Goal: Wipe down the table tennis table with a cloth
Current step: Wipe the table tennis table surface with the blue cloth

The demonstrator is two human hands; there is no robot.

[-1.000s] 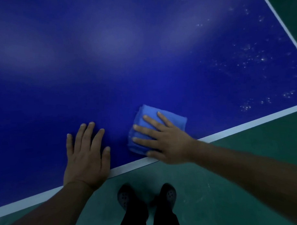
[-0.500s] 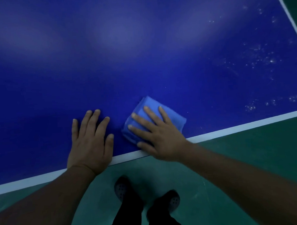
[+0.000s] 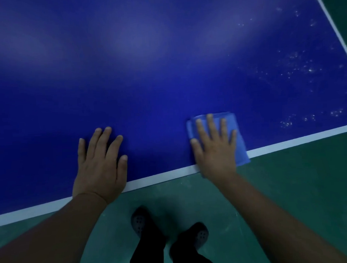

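Note:
The table tennis table (image 3: 166, 76) has a dark blue top with a white line along its near edge. A folded blue cloth (image 3: 240, 146) lies at that edge, its lower corner hanging slightly past the white line. My right hand (image 3: 215, 149) presses flat on the cloth with straight, spread fingers. My left hand (image 3: 100, 163) rests flat on the bare blue surface to the left, palm at the edge, a clear gap apart from the cloth.
White specks and smears (image 3: 302, 67) dot the blue top at the right. The table's right edge line (image 3: 334, 27) runs up the far right. Green floor (image 3: 288, 176) lies below the near edge, with my two dark shoes (image 3: 140, 223) on it.
My right hand has slid the cloth to the right along the near edge, away from my left hand, and its fingers have turned to point forward. The left hand stays planted.

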